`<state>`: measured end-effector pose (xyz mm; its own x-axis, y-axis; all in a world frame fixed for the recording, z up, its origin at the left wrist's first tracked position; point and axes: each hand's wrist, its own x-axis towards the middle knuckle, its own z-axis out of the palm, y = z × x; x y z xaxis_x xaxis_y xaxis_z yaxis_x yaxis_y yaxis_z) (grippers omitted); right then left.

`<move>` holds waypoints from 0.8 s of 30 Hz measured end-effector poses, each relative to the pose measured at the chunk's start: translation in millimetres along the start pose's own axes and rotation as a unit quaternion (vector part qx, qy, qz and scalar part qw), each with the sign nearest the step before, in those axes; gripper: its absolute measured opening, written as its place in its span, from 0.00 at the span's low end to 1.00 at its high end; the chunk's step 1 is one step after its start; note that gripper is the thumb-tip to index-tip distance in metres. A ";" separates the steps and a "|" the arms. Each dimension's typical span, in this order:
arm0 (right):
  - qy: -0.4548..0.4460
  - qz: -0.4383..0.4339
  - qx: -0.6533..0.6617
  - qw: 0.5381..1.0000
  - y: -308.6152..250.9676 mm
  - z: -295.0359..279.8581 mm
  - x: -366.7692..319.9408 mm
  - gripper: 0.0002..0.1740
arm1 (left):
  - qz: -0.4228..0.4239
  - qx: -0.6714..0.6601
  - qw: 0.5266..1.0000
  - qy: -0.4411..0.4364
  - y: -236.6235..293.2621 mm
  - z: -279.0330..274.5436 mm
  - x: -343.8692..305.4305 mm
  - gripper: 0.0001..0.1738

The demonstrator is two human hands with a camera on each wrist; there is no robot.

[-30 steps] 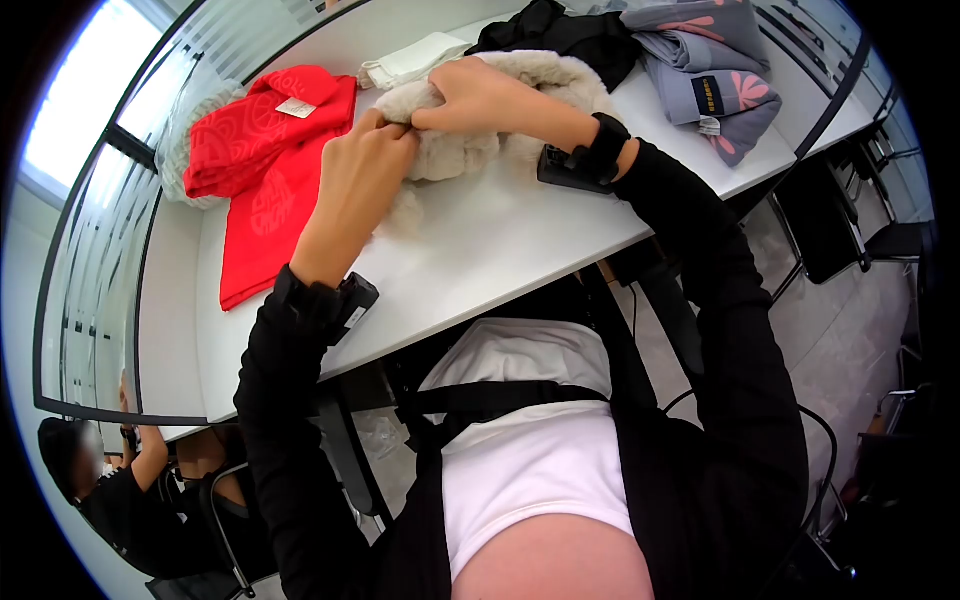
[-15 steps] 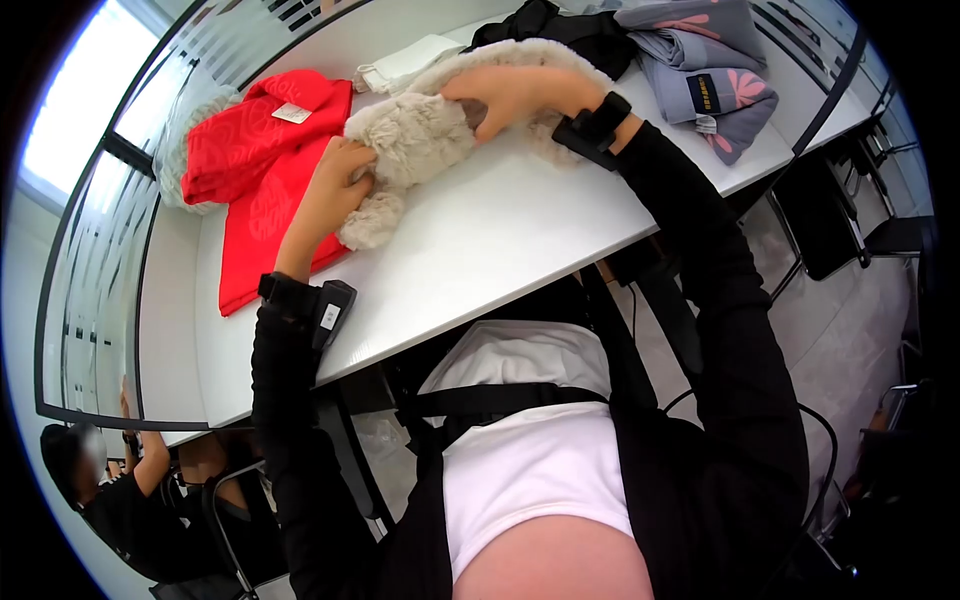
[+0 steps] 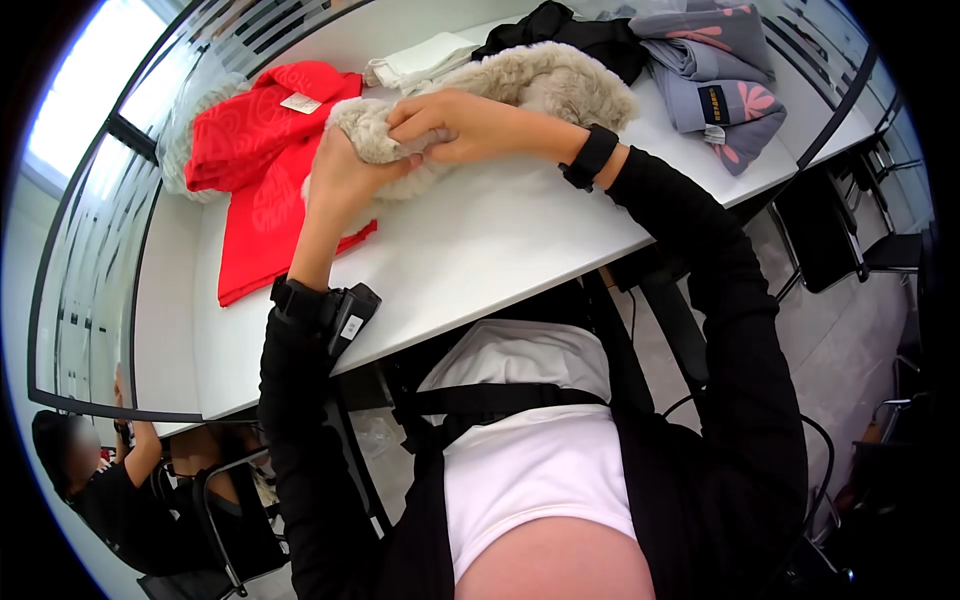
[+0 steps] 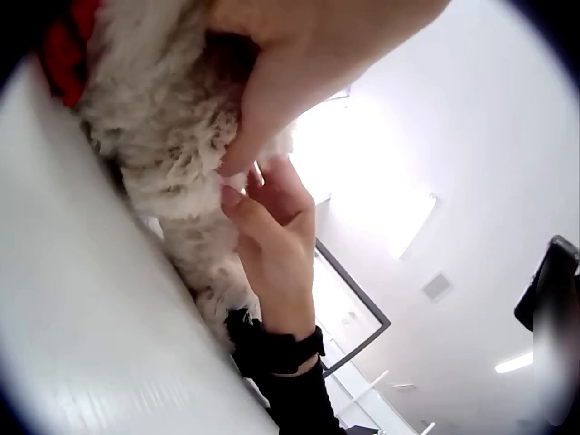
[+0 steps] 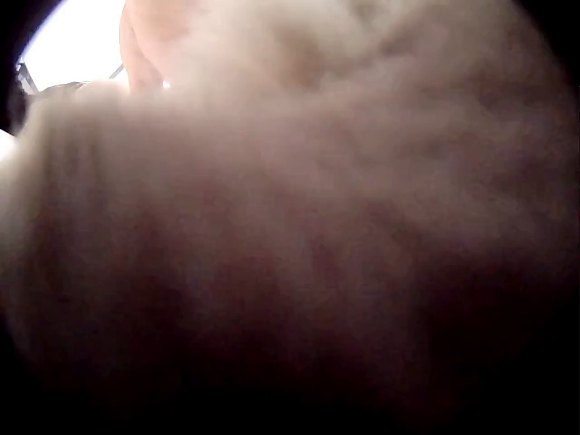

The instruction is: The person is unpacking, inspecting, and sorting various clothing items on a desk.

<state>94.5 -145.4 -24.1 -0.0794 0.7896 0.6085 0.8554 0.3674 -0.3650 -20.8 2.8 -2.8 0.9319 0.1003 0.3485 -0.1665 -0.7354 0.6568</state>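
A long, fluffy beige scarf lies across the back part of the white table, its left end lifted between both hands. My left hand grips that end from the left, overlapping the red cloth in the head view. From the right, my right hand pinches the fluff, its fingertips close to the left thumb. In the left wrist view, the left thumb presses into the pile and the right hand meets it from below. Blurred beige pile fills most of the right wrist view.
Left of the hands lies a folded red cloth with a white tag, beside a bagged whitish bundle. Behind are a folded white cloth and a black cloth. A grey bundle with pink patterns stands right. Partitions edge the table.
The hands drew together, parted along the scarf, and have come together again at its left end. The left hand moved up from the low end; the right hand moved left.
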 end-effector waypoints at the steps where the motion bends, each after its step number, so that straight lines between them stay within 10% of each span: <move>1: -0.011 0.005 -0.011 1.000 1.6 0.3 -0.6 0.17 | -0.012 0.063 0.997 0.046 -3.7 0.0 -1.6 0.31; 5: 0.066 -0.021 -0.135 0.988 1.8 5.7 -2.3 0.20 | -0.025 0.165 0.971 0.170 -15.1 -0.3 -4.2 0.22; 8: 0.000 0.152 -0.265 0.952 -3.8 15.4 -1.2 0.22 | -0.026 0.121 0.979 0.162 -19.2 -4.3 -2.0 0.20; 14: -0.104 0.118 -0.400 0.903 -9.2 4.8 -2.7 0.18 | -0.002 0.093 0.981 0.169 -31.0 -17.4 -4.2 0.19; 24: -0.043 0.023 -0.262 0.964 12.5 -61.3 -21.7 0.10 | -0.053 -0.187 0.971 0.138 -87.3 -75.9 -6.3 0.18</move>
<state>138.3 -188.1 1.3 -0.0573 0.8453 0.5311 0.9984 0.0493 0.0292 -36.6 117.2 -11.6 0.8364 0.3761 0.3988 -0.2284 -0.4221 0.8773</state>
